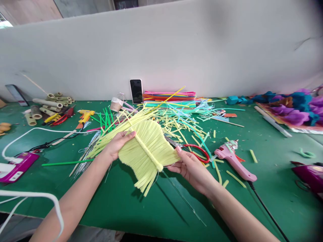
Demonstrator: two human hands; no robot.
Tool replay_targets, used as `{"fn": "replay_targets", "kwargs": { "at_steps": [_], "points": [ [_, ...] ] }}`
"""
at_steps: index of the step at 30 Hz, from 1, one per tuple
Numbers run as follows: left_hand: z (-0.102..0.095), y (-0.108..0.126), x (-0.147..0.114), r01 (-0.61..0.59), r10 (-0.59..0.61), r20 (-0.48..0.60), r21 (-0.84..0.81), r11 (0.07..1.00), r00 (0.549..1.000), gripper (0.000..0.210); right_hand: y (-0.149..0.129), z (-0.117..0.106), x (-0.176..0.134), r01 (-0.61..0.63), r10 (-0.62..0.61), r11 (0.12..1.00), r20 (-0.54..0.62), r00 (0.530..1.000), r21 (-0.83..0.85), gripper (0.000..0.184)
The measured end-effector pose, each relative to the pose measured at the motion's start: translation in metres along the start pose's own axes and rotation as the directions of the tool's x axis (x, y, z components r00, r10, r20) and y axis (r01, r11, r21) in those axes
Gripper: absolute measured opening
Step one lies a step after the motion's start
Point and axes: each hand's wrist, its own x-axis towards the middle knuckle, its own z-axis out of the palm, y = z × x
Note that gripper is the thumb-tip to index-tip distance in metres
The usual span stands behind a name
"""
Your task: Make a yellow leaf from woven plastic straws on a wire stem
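Observation:
A pale yellow leaf shape made of pipe cleaners (148, 144) is held up over the green table, with a thick rib down its middle and a thin wire stem at its lower end. My left hand (117, 144) pinches its upper left edge near the top of the rib. At the right edge, my right hand (188, 166) grips the piece between thumb and fingers. Loose strands hang uneven at the lower edge. Scissors with red handles (202, 153) lie just behind my right hand, their blades partly covered by the leaf.
Yellow pipe cleaners (108, 136) and short cut bits (174, 126) lie behind the leaf. A pink glue gun (236, 161) is at the right, a yellow glue gun (85, 115) at the left. A phone (136, 91) leans on the wall. A purple power strip (24, 166) sits left.

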Motion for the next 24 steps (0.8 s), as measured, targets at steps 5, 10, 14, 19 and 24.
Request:
{"fn": "replay_targets", "kwargs": {
  "at_steps": [5,10,14,19,24],
  "points": [
    [-0.0004,-0.0026,0.0029,-0.019,0.019,-0.038,-0.006,1.0,0.999,0.029,0.0018,0.0028,-0.0024,0.14,-0.157,0.973,-0.083,0.984,-0.184,0.043],
    [-0.0022,-0.0029,0.0035,-0.036,0.036,-0.06,0.003,0.999,0.998,0.03,0.0033,-0.0023,-0.0025,0.298,-0.404,0.853,-0.182,0.896,-0.429,0.034],
    [-0.0024,-0.001,0.0023,-0.065,0.066,-0.069,0.013,0.998,0.995,0.031,0.0027,-0.0058,-0.0033,0.333,-0.513,0.746,-0.179,0.839,-0.577,0.032],
    [0.0,0.0009,0.0008,-0.109,0.111,-0.083,0.029,0.994,0.99,0.031,0.0011,-0.0043,-0.003,0.304,-0.459,0.761,-0.145,0.877,-0.573,0.032],
    [0.001,0.0017,-0.0002,-0.122,0.125,-0.096,0.034,0.992,0.987,0.032,-0.0014,-0.0042,-0.0039,0.305,-0.44,0.799,-0.158,0.884,-0.518,0.031]
  ]
}}
